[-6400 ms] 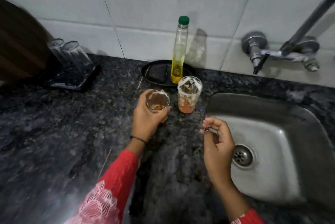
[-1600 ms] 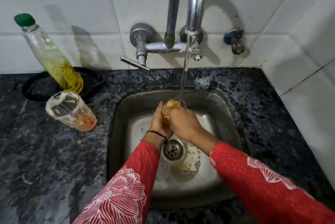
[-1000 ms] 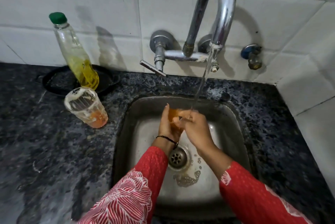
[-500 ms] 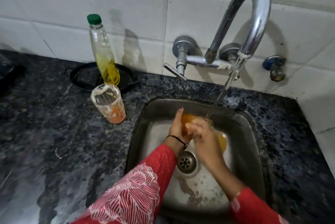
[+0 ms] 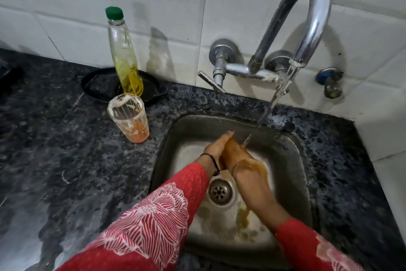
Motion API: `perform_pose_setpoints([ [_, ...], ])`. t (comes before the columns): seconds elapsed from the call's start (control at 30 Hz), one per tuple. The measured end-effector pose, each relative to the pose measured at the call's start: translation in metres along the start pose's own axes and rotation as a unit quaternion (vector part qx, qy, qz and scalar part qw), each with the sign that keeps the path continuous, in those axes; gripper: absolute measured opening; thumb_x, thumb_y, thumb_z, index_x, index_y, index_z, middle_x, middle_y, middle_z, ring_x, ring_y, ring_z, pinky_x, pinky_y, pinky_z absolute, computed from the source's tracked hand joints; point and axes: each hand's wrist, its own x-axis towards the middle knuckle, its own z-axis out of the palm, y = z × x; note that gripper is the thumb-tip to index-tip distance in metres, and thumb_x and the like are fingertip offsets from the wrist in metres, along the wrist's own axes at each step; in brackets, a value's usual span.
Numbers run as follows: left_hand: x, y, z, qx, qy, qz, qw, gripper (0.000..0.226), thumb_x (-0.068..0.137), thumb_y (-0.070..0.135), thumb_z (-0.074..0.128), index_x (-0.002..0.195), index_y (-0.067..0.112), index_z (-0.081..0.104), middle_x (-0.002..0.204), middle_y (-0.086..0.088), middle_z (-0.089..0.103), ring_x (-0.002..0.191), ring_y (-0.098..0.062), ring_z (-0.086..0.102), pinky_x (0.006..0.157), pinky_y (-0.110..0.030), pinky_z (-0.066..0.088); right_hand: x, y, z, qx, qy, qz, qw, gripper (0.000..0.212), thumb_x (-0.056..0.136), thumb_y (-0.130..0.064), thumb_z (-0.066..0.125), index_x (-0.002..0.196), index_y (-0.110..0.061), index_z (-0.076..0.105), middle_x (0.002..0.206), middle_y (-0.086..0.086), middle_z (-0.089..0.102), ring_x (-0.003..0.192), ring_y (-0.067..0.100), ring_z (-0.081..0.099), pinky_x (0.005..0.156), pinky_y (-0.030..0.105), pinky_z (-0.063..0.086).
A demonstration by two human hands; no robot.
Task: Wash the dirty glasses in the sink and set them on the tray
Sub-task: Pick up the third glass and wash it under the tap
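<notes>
Rinse step, first glass, both hands down in the sink. The glass is wedged between the two hands over the basin, just beyond the drain. It shows as a brown see-through shape, blurred, edges hard to read.

Left hand: fingers straight, laid flat up the glass's left side; thumb hidden. Right hand: comes in from the near right, and its fingers vanish behind or inside the glass and the brown water, so I cannot tell if it grips.

Key relation: I read the glass's long axis as slanted, far end up by the left fingertips, near end down at the right wrist, where brown water spills over. Mouth probably faces the right wrist, but that is not certain. The stream from the tap lands on the glass's far right edge, not squarely in it.

My call: next is to tip the mouth under the stream until the runoff is clear. The right hand seems better placed to turn it, with the left bracing.

The second dirty glass stands upright on the worktop, left of the sink and well apart from the hands, with orange dregs and froth on its walls. It is nearer the left hand. Just behind it is a green-capped bottle on a black dish. The tray is not in view.
</notes>
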Motion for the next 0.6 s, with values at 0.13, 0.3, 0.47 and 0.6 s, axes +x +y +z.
perform_pose_setpoints([
  [0.13,-0.006,-0.005,-0.004,-0.031,-0.010,0.002,0.999,0.074,0.061,0.062,0.076,0.108,0.006,0.065,0.100,-0.014,0.071,0.085,-0.026,0.070,0.077,-0.040,0.058,0.009,0.001,-0.001,0.181,0.013,0.108,0.978,0.024,0.097,-0.028,0.046,0.118,-0.033,0.054,0.116,-0.020,0.058,0.108,-0.005,0.055,0.086,0.009,0.043],
  [0.3,-0.009,-0.010,0.001,-0.080,-0.028,0.007,0.996,0.040,0.084,0.053,0.058,0.068,0.016,0.055,0.058,-0.003,0.060,0.051,-0.013,0.060,0.055,-0.021,0.052,0.028,-0.037,0.003,0.643,0.108,0.306,0.694,0.051,0.078,0.023,0.041,0.117,-0.004,0.061,0.115,0.004,0.066,0.107,0.015,0.062,0.086,0.024,0.050],
  [0.47,0.002,-0.004,-0.010,-0.035,0.018,-0.024,0.999,0.080,0.060,0.063,0.075,0.115,0.008,0.059,0.097,-0.015,0.071,0.076,-0.027,0.070,0.064,-0.039,0.058,0.006,0.012,0.022,-0.114,-0.127,-0.027,0.985,0.034,0.097,-0.012,0.041,0.129,-0.010,0.052,0.131,0.008,0.056,0.122,0.018,0.051,0.106,0.029,0.035],
  [0.6,-0.010,-0.011,-0.014,-0.102,-0.031,0.006,0.994,0.055,0.086,0.057,0.050,0.089,0.005,0.065,0.072,-0.010,0.071,0.060,-0.020,0.068,0.057,-0.025,0.055,0.011,0.004,0.011,0.059,-0.001,0.014,0.998,0.026,0.094,-0.010,0.050,0.118,-0.009,0.060,0.118,0.009,0.064,0.112,0.022,0.059,0.094,0.030,0.048],
])
